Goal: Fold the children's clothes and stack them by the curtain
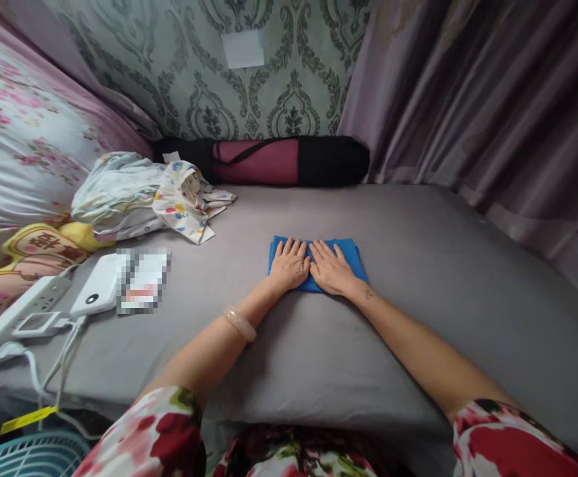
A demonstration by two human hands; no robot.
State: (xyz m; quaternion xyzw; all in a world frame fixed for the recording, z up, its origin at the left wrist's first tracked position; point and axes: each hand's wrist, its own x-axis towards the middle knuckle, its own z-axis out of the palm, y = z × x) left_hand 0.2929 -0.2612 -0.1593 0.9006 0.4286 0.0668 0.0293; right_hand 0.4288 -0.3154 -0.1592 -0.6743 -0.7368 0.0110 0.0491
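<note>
From the head camera, we look down on a bed [408, 265] covered with a smooth grey sheet, with green damask wallpaper [169, 66] behind it and a white sheet of paper [243, 50] on the wall. A mauve curtain [432, 99] hangs at the right, and a white floral curtain [25, 126] at the left. Along the far edge we see a long black and maroon bag [263, 161], lying against the wall. A heap of clothes [124, 192] sits at the far left; nearer on that side are a yellow cushion [25, 265], a white power strip [15, 324] with plugs and cables, a white device [100, 285] and a blurred packet [144, 281]. The near edge of the bed runs just in front of our body, with a blue basket [35, 457] below its left end. Our folded blue cloth [353, 255] lies flat near the middle, well apart from the packet, with grey sheet on every side and a wide stretch to the right. Our left hand [291, 265] and right hand [332, 268] rest on it palms down, close together, fingers extended and pinching nothing.
</note>
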